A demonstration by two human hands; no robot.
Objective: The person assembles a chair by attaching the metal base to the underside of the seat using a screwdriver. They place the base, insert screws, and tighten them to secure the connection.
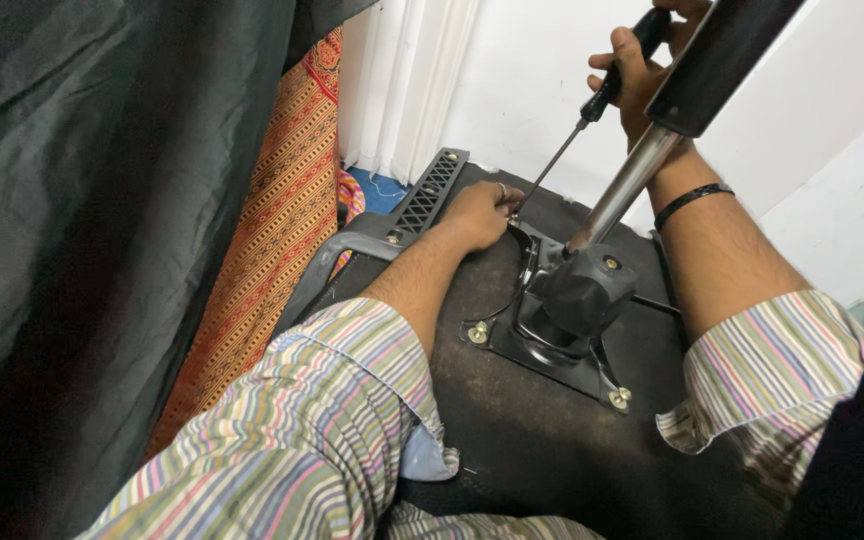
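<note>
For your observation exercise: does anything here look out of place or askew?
Yes. The office chair lies overturned, its metal plate and column facing up. The right hand holds a screwdriver; the left hand steadies its tip.

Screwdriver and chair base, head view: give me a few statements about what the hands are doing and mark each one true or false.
1. The right hand grips the screwdriver by its black handle. True.
2. The left hand rests down by the screwdriver's tip, at a corner of the metal plate. True.
3. The screwdriver lies flat on the seat underside. False: it is held slanted, tip down at the plate.
4. The left hand holds the chrome column. False: that hand is beside the plate, apart from the column.
5. Both sleeves are plain white. False: the striped sleeves are multicoloured.
</note>
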